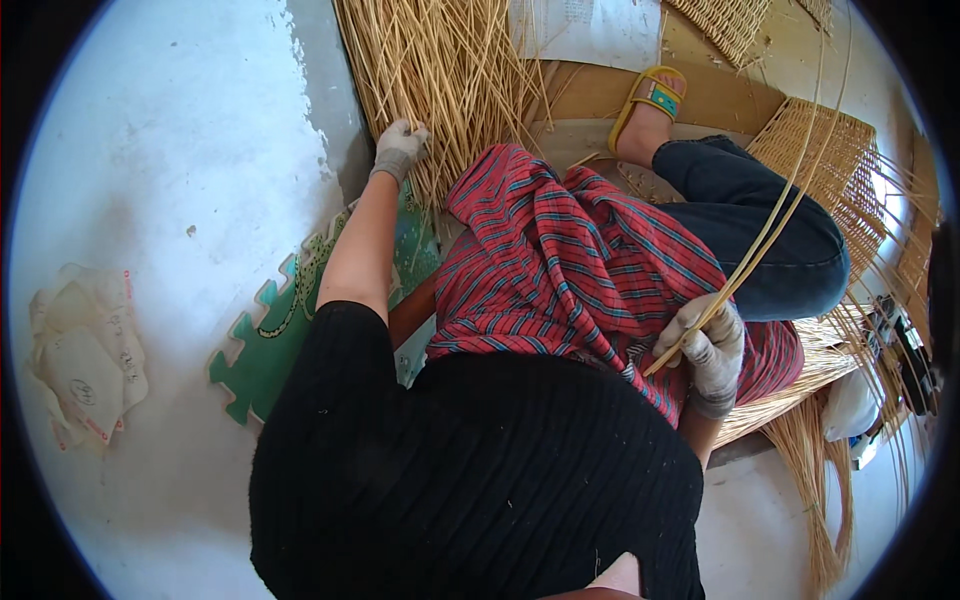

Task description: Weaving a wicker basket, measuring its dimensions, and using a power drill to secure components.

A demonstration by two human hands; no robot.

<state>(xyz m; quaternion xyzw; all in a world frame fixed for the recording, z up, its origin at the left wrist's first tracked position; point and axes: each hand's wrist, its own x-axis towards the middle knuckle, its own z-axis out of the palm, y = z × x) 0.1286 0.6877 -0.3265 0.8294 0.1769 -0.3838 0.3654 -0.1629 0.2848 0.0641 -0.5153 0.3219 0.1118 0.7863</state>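
Observation:
My right hand [712, 345], in a pale glove, is closed on a few long wicker strands [765, 235]. Their lower ends stick out past the fingers, over the red striped cloth [570, 250] on my lap. The long ends rise in a curve toward the upper right. My left hand [400, 148], gloved too, rests at the near left side of a thick heap of loose wicker strands [450, 75]. Its fingers are curled against the strands and seem closed on some of them. How many it grips is hidden.
Woven wicker panels [815, 150] with loose ends sticking out stand at the right. A bundle of strands [815, 490] hangs at the lower right. Green foam mat pieces [265, 365] lie by my left arm, and crumpled packaging [88, 355] lies on the floor at far left.

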